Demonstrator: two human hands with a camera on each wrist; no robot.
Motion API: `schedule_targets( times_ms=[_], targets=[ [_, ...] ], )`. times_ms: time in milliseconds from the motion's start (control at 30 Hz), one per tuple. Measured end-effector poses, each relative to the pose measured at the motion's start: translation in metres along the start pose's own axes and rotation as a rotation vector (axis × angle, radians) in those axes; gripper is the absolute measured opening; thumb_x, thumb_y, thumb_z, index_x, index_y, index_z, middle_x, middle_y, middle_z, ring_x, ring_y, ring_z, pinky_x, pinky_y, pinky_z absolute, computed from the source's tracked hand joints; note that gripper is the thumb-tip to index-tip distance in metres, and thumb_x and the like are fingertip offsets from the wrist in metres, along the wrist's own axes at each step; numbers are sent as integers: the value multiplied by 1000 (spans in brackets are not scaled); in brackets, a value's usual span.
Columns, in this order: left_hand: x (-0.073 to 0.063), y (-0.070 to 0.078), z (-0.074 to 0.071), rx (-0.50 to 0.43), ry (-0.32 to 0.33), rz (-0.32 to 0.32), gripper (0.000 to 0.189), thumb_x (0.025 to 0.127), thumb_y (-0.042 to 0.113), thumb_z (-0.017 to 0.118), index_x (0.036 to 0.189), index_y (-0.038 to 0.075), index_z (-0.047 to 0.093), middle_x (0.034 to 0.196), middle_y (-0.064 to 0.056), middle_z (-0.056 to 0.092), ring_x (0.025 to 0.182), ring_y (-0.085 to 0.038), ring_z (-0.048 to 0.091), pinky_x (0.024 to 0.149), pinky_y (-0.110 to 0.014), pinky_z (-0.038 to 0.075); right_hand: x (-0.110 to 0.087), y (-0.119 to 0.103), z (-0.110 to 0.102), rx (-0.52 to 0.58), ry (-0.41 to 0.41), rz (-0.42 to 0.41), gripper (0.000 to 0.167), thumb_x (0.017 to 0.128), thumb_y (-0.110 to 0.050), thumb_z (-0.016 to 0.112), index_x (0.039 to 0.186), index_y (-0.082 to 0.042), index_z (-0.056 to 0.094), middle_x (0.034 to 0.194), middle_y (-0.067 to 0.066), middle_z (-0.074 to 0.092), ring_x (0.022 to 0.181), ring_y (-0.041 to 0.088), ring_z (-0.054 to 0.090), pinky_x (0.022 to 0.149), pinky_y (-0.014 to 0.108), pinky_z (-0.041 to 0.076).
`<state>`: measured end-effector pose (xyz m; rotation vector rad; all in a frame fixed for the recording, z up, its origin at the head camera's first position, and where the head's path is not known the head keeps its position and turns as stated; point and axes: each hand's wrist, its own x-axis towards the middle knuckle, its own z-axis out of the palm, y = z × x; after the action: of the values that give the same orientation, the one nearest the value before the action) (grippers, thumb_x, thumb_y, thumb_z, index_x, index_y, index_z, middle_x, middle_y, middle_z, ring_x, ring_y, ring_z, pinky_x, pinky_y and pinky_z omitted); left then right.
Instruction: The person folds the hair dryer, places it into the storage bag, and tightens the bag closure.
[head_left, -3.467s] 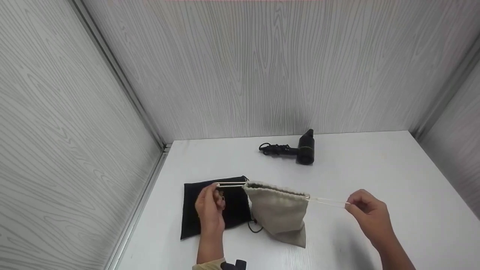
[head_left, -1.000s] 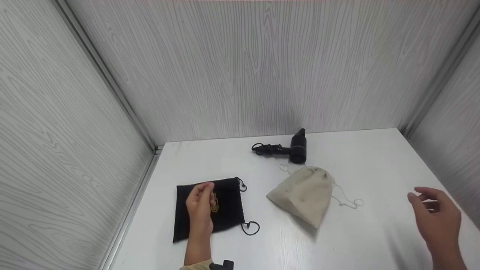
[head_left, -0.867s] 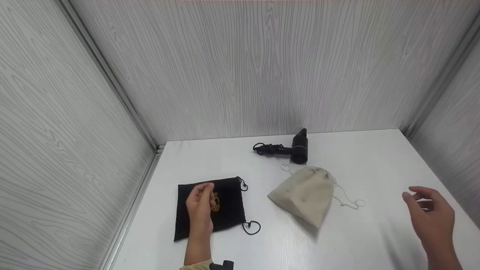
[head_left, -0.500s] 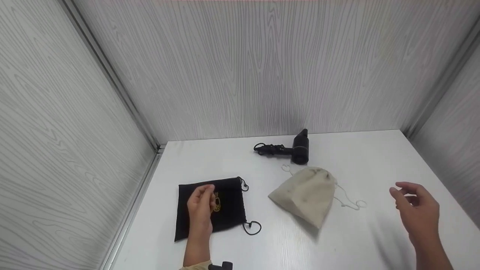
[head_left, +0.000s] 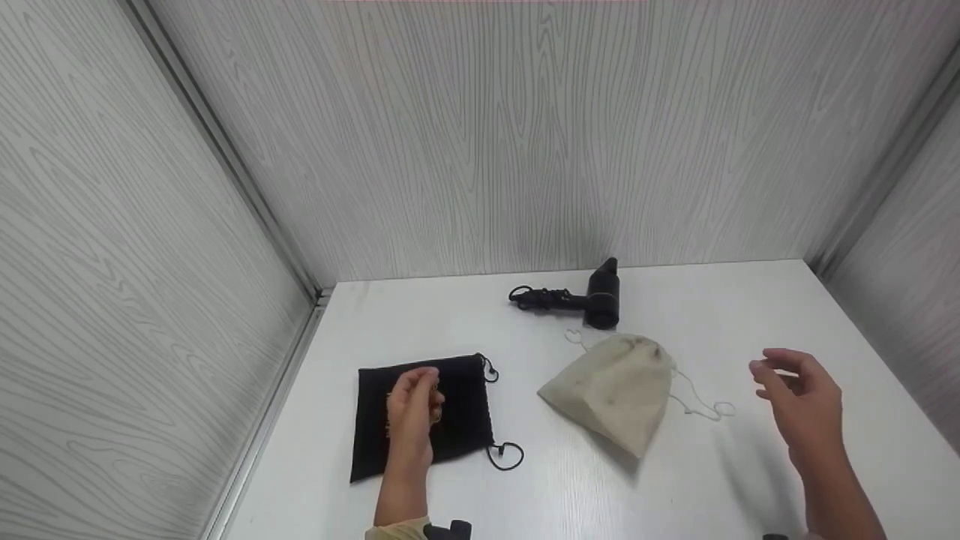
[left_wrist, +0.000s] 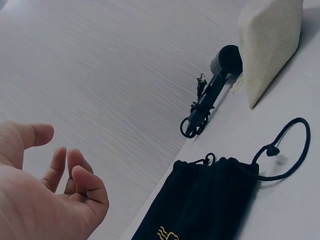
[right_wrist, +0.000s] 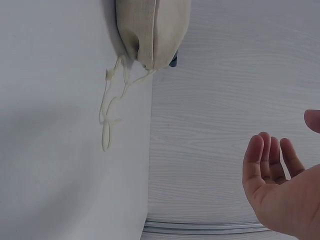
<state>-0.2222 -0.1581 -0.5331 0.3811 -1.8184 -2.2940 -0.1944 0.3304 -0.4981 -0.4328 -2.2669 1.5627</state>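
Note:
A beige drawstring bag [head_left: 615,394] lies on the white table with its mouth drawn together, its pale cords trailing left and right. My left hand [head_left: 412,409] hovers over a black drawstring pouch [head_left: 465,405] with a yellow print; in the left wrist view its fingers are loosely curled and hold nothing. To the right of the beige bag, my right hand [head_left: 806,401] is raised above the table. Its fingers bend loosely, with a gap between thumb and fingertips in the right wrist view, and nothing is in it.
At the back of the table lies a black hair dryer [head_left: 602,298], its cord wound round the handle. Grey wood-grain panels [head_left: 525,135] stand behind and at both sides. The pouch's black cord loop [head_left: 506,456] sticks out to the right.
The beige bag, earlier held up by its cords between both hands, now lies closed on the table, cords released. Lately my right hand has moved left towards it; my left hand has shifted slightly right.

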Motion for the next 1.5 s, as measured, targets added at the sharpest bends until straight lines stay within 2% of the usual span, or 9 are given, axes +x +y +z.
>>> schedule_targets(
  times_ms=[133,233,367,467,633,767,1000,1300,1500],
  targets=[
    [2,0,4,-12,18,-26,27,105,27,67,121,5,64,106,-1,66,95,-19,69,81,-28,55,4,-3,12,23,-42,-10,34,105,-30,67,134,-12,61,115,-16,61,100,-4,66,84,11,58],
    [4,-2,7,-47,7,-19,29,106,25,65,125,3,60,118,-5,66,109,-21,70,95,-32,58,8,-4,18,20,-73,-10,37,106,-32,67,136,-13,60,117,-17,60,103,-4,64,86,10,57],
    [6,-5,10,-76,-19,-12,34,108,24,62,131,0,56,128,-9,63,123,-24,66,112,-44,53,15,-3,23,13,-112,-4,40,105,-35,67,139,-14,58,119,-19,58,104,-7,62,86,8,54],
    [7,-8,10,-86,-27,-14,36,108,25,61,134,0,55,131,-10,62,128,-27,63,118,-52,47,19,-3,24,18,-131,5,43,105,-37,67,140,-15,57,120,-19,57,105,-8,61,87,7,53],
    [8,-11,6,-83,-31,-8,38,110,25,59,137,-1,53,136,-12,58,132,-29,59,121,-52,44,23,-3,29,10,-154,24,49,105,-42,66,143,-14,54,122,-18,56,107,-6,60,87,7,53],
    [9,-16,0,-63,-30,-27,39,111,27,57,139,1,51,142,-14,55,136,-30,56,122,-50,43,24,-4,34,-13,-168,35,55,106,-45,64,147,-11,51,124,-17,55,108,-6,58,88,6,52],
    [13,-23,-8,-56,-12,-38,41,111,27,57,141,0,49,146,-17,52,144,-39,47,125,-53,37,34,-4,43,-31,-203,67,61,105,-48,63,150,-10,49,130,-12,54,108,-8,55,88,5,50],
    [20,-29,-3,-61,3,-55,44,110,28,59,141,-1,47,149,-21,47,144,-41,44,127,-55,35,40,2,54,27,-230,117,58,105,-47,65,146,-9,49,128,-12,53,107,-9,58,91,7,52],
    [24,-34,5,-69,9,-55,41,110,24,59,139,-3,49,144,-19,52,142,-42,47,125,-55,37,43,3,59,78,-244,154,54,104,-46,66,141,-9,51,125,-11,54,107,-7,60,93,8,53]
  ],
)
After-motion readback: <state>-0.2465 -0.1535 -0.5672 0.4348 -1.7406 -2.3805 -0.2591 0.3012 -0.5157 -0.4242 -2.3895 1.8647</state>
